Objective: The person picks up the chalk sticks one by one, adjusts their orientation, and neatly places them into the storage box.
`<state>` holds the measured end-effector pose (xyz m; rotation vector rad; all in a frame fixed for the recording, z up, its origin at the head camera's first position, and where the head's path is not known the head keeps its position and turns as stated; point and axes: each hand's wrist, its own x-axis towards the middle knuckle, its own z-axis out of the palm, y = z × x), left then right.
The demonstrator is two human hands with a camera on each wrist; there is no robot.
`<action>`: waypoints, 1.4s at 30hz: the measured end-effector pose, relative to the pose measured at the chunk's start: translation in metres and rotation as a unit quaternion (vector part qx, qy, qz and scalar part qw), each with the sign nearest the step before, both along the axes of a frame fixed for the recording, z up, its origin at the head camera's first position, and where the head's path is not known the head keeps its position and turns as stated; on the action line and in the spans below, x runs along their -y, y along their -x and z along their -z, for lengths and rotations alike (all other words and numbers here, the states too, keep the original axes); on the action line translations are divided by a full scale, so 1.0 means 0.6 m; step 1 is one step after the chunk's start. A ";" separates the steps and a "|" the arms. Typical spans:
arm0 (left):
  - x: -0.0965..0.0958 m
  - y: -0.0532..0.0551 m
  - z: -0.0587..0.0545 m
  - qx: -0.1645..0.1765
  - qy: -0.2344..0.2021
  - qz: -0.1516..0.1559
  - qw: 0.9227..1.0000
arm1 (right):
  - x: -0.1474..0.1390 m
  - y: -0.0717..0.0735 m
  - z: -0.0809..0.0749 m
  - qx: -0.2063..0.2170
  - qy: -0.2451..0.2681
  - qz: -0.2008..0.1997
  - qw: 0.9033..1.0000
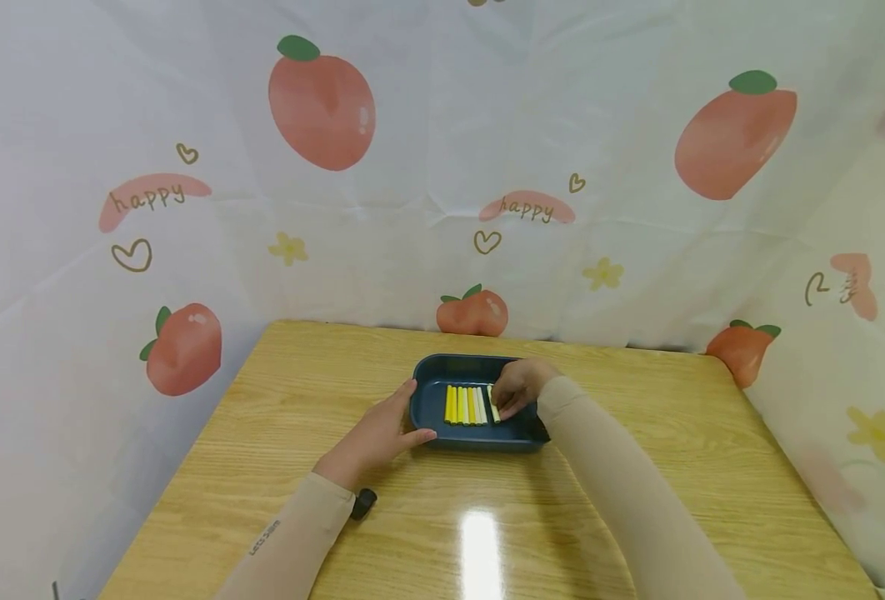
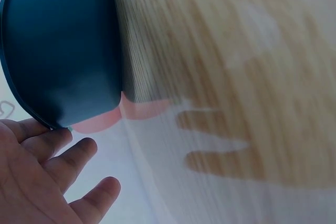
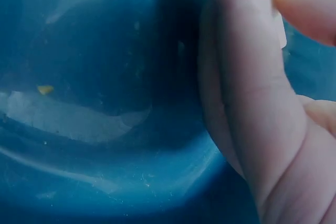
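A dark blue tray [image 1: 429,417] stands on the table with a row of yellow and whitish chalk sticks [image 1: 465,405] side by side in it. At the tray's left end, my left hand [image 1: 378,432] is spread, its thumb by the near rim and its fingers along the side. The left wrist view shows the fairly straight fingers [image 2: 79,160] of that hand, some touching the tray's outer wall. Inside the tray, my right hand [image 1: 523,387] pinches a pale chalk stick [image 1: 495,407] just right of the row. Its far end is hidden by my fingers.
The wooden table [image 1: 322,358] reaches back to a white curtain [image 1: 412,250] printed with fruit and hearts. A small black object [image 1: 363,504] shows beside my left sleeve. In the right wrist view, a yellow crumb [image 3: 45,89] lies in the tray.
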<state>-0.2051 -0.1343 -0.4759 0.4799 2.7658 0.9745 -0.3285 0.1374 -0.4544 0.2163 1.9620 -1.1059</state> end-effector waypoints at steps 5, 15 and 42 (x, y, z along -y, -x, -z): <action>0.000 0.000 0.003 0.004 0.005 -0.006 1.000 | 0.004 -0.003 -0.001 -0.014 -0.016 -0.010 1.000; 0.001 0.001 0.005 0.005 0.004 -0.007 1.000 | 0.004 -0.009 -0.009 -0.028 -0.031 -0.014 0.999; -0.002 -0.001 0.000 -0.002 0.006 -0.003 1.000 | -0.029 -0.030 -0.075 -0.117 -0.063 -0.124 0.983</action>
